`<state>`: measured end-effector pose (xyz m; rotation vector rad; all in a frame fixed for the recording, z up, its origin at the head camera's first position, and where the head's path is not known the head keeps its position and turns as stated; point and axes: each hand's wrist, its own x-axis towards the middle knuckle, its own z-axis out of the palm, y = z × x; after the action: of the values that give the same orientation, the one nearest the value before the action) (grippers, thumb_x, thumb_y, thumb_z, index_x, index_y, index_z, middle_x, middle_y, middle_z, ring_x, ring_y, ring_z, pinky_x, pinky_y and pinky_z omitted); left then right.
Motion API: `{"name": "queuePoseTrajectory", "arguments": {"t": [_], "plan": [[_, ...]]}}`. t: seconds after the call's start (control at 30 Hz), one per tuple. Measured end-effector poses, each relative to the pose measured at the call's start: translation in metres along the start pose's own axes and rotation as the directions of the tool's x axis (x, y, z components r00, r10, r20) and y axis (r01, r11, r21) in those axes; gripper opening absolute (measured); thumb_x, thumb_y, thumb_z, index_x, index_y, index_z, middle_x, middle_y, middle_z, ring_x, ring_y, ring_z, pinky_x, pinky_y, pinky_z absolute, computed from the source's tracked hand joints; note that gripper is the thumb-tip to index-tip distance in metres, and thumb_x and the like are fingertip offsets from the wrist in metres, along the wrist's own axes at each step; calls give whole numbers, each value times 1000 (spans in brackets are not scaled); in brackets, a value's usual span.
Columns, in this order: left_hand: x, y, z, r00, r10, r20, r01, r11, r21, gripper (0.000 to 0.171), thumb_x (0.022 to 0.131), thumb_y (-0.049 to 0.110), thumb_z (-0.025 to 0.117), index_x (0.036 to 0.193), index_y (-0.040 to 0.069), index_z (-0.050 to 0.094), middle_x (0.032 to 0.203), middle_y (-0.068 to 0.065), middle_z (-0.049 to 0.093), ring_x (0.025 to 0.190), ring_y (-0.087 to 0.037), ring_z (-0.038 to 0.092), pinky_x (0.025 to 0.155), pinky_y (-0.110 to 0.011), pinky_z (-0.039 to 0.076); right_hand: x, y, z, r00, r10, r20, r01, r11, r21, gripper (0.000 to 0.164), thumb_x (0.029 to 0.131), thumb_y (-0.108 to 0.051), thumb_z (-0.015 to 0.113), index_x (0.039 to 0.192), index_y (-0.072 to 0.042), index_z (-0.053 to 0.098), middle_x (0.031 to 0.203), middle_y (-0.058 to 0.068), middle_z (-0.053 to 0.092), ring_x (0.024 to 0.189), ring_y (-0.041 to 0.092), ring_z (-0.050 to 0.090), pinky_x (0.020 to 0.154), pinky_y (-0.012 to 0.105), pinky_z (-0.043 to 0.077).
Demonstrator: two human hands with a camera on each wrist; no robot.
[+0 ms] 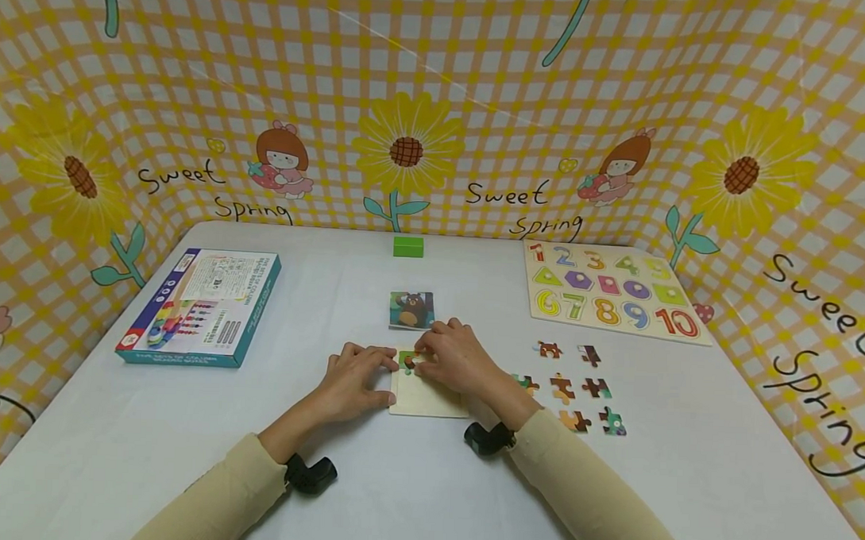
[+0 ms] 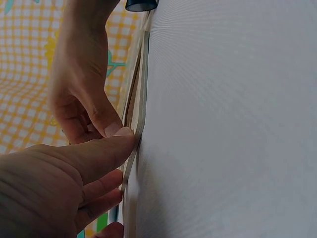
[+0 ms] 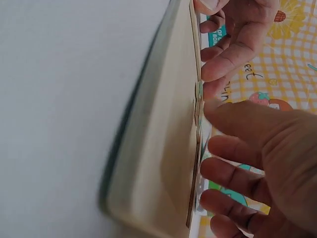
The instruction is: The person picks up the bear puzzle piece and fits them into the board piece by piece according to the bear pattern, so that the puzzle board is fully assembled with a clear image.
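A square, pale wooden puzzle tray lies on the white tabletop. In its upper left corner shows a green and brown jigsaw piece. My right hand reaches over the tray from the right and pinches at this piece with thumb and fingers. At the tray's left edge, my left hand rests with its thumb low and its fingers near the upper corner, fairly straight. The right wrist view has the right thumb right at the piece, with the other fingers spread loosely beyond.
Several loose jigsaw pieces lie to the right, partly behind the right forearm. A bear picture card lies beyond the tray, with a green block farther back. A boxed toy stands left; a number board lies back right.
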<state>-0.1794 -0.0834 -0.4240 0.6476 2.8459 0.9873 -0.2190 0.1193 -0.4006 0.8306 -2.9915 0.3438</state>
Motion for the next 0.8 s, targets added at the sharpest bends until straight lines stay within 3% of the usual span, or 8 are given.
{"name": "queuePoseTrajectory", "arguments": {"t": [0.3, 0.8], "plan": [[0, 0, 0, 1000, 1, -1, -1, 1000, -10, 37, 76, 26, 77, 109, 15, 63, 137, 0, 53, 114, -26, 40, 89, -47, 27, -9, 5, -13, 1000, 7, -17, -7, 1000, 24, 31, 80, -31, 72, 105, -14, 70, 100, 1, 65, 92, 21, 50, 84, 40, 40], [-1, 1, 0, 1000, 6, -10, -7, 1000, -18, 37, 76, 24, 77, 109, 15, 64, 137, 0, 53, 115, -26, 40, 89, -46, 27, -43, 39, -31, 992, 75, -100, -65, 993, 98, 32, 79, -29, 73, 104, -10, 70, 99, 4, 65, 94, 23, 47, 82, 40, 37]]}}
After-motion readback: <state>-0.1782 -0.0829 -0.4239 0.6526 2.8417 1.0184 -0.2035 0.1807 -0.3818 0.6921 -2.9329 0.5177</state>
